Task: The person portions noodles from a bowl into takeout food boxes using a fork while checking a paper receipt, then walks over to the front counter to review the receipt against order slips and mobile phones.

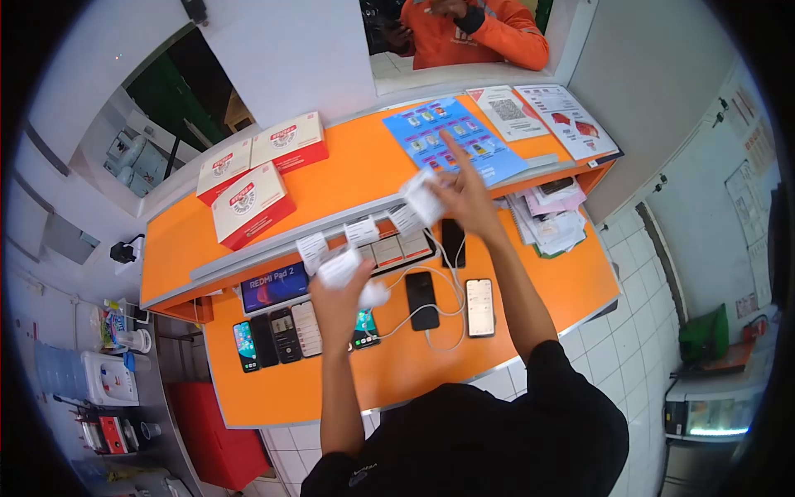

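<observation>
My left hand (335, 302), smeared a little by motion, is closed on a white paper slip (339, 267) over the desk's lower level. Farther right and higher, my right hand (469, 199) pinches another white paper slip (421, 199), its index finger stretched toward the blue leaflet (426, 137). Between the hands, printed slips (361, 230) hang from the raised shelf's front edge. Below them lie a tablet (387, 253) and several phones, among them a dark phone (422, 300) with a white cable (457, 286) and a lit phone (479, 307).
Red-and-cream boxes (254, 203) stand on the orange shelf (352, 174). A Redmi Pad 2 box (275, 287) sits beneath it at left. Stacked papers (546, 219) fill the right compartment. Beyond the window opening is a person in an orange jacket (476, 37).
</observation>
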